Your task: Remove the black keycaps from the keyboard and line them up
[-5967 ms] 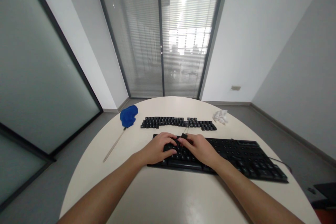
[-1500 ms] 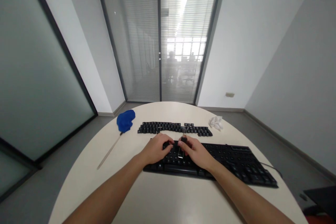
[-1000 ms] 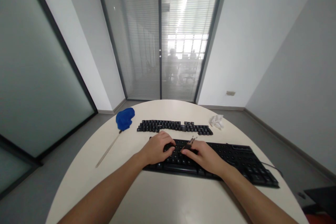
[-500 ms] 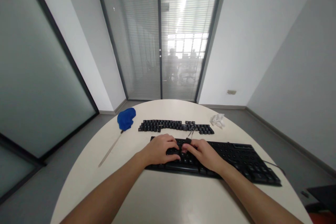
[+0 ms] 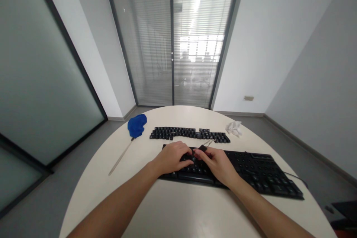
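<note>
A black keyboard (image 5: 192, 179) lies in front of me, with many of its keycaps off. Pinched between the thumb and fingers of my right hand (image 5: 219, 161) is a keycap puller (image 5: 202, 148) with a dark handle. Its wire prongs point away from me and to the right, above the keyboard's far edge. My left hand (image 5: 173, 157) rests over the keyboard's left part, thumb and index finger apart, the fingertips close to the puller. Whether a keycap lies under those fingers is hidden. Beyond the keyboard, loose black keycaps (image 5: 178, 132) stand in rows on the table.
The round cream table (image 5: 178, 210) carries a blue duster (image 5: 137, 125) with a thin pale stick at left and a crumpled white tissue (image 5: 234, 128) at right. The keyboard's cable (image 5: 295, 176) runs over the right edge. A dark object (image 5: 346, 208) stands beyond the table's lower right.
The puller has turned in my right hand, its prongs swinging further right. My left thumb and index finger have come closer together, nearer the puller. The view has shifted slightly.
</note>
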A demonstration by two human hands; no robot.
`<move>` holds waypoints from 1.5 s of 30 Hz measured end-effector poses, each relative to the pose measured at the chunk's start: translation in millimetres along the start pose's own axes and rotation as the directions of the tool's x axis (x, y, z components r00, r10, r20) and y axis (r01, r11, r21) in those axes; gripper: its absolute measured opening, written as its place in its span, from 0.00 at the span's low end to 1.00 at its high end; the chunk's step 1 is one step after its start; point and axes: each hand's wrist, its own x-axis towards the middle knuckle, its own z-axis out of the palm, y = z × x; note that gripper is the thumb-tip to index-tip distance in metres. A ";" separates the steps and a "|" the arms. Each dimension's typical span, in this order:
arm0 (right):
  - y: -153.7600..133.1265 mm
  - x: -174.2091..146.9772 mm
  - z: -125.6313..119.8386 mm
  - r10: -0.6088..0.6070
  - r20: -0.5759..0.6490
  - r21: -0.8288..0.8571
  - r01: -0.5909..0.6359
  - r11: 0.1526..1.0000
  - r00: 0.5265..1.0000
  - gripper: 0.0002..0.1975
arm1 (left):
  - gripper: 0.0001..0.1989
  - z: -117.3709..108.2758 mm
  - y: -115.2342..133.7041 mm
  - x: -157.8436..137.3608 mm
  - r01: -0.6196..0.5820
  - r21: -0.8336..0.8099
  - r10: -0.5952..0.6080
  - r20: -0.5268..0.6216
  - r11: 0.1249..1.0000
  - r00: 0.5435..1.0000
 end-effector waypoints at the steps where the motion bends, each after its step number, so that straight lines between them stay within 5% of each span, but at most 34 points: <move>1: -0.3 0.0 1.9 0.007 -0.012 0.013 -0.007 1.000 1.000 0.23 | 0.11 -0.3 0.7 -0.3 0.011 0.007 -0.011 -0.008 1.000 1.000; 9: 2.0 4.7 -0.2 0.041 0.047 0.167 -0.048 0.985 0.998 0.23 | 0.10 1.0 2.2 -1.5 -0.181 0.142 0.180 0.022 0.973 0.983; 18: 3.1 4.3 1.3 0.035 0.106 0.350 -0.070 0.934 0.994 0.20 | 0.12 2.9 3.1 -1.5 -0.267 0.283 0.265 0.047 0.921 0.963; 34: 6.8 3.7 1.3 -0.047 0.054 0.252 0.032 0.967 0.997 0.16 | 0.10 -2.3 6.4 2.6 -0.352 0.301 0.370 -0.003 0.886 0.929; 39: 9.3 3.9 4.9 -0.018 0.037 0.187 0.010 0.982 0.999 0.15 | 0.08 -23.4 -1.0 16.4 -0.123 0.226 0.180 -0.249 0.966 0.952; 42: 10.1 3.9 6.6 -0.005 0.039 0.161 -0.001 0.987 0.999 0.16 | 0.06 -38.2 -8.4 28.6 0.102 0.157 -0.024 -0.434 0.982 0.901; 45: 10.7 3.9 6.5 -0.001 0.036 0.119 -0.003 0.993 0.999 0.17 | 0.06 -42.7 -14.2 35.8 0.226 0.125 -0.139 -0.486 0.966 0.863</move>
